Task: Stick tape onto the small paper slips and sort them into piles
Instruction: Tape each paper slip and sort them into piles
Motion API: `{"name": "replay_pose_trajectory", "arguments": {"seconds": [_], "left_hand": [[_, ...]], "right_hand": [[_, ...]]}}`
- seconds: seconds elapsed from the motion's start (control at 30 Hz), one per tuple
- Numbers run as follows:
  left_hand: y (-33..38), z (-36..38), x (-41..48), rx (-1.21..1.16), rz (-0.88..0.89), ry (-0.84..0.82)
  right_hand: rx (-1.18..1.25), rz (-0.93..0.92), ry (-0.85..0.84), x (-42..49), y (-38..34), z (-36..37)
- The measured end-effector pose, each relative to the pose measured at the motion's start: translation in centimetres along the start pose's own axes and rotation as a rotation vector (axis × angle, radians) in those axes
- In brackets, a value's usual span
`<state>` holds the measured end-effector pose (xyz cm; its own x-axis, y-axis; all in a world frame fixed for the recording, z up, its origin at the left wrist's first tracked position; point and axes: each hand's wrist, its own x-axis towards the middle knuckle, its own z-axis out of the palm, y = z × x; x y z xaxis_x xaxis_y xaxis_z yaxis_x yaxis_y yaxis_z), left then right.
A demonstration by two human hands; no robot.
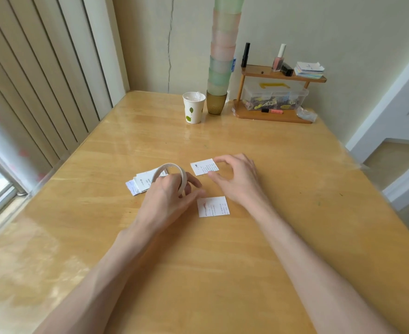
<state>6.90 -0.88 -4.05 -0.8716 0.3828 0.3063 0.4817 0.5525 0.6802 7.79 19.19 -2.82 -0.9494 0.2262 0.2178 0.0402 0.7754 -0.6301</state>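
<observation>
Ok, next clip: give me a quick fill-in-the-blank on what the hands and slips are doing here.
1. The left hand holds the ___.
2. The right hand pinches the ___ slip, not the near slip.
3. The pile lies ___ of both hands.
Missing: tape roll; far; left.

The counter [222,273] lies open across the lower frame and down the right side. Paper slips [204,167] litter the centre; at upper middle a paper cup [193,107], a tall cup stack [220,68] and a wooden shelf [270,118] bar the back edge.
</observation>
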Motion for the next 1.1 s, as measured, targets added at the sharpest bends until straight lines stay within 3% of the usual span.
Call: {"name": "replay_pose_trajectory", "arguments": {"seconds": [0.13, 0.37, 0.47, 0.57, 0.67, 0.83, 0.97, 1.1], "left_hand": [[-0.2, -0.5, 0.0, -0.036, -0.03, 0.095], [-0.5, -0.5, 0.3, -0.027, -0.08, 0.164], [-0.5, -0.9, 0.5, -0.087, -0.143, 0.224], [0.3, -1.5, 0.5, -0.236, -0.205, 0.207], [1.2, -1.8, 0.4, -0.429, -0.218, 0.146], [1.7, -1.5, 0.2, -0.423, -0.198, 0.059], [1.6, -1.2, 0.1, -0.422, -0.209, 0.035], [1.3, -1.0, 0.1, -0.35, -0.206, 0.034]], "right_hand": [[-0.306, -0.008, -0.043, 2.4, -0.3, 1.5], [-0.333, -0.064, 0.082, 2.2, -0.8, 2.2], [-0.138, -0.078, 0.095, 1.2, -1.7, 1.2], [0.155, -0.087, 0.005, -0.8, -2.4, -0.6], [0.221, -0.081, -0.07, -2.7, -2.3, -1.8], [0.657, 0.144, -0.15, -4.3, -1.9, -3.3], [0.665, 0.196, -0.05, -4.5, -1.3, -3.1], [0.642, 0.236, -0.08, -4.9, -0.5, -2.9]]}}
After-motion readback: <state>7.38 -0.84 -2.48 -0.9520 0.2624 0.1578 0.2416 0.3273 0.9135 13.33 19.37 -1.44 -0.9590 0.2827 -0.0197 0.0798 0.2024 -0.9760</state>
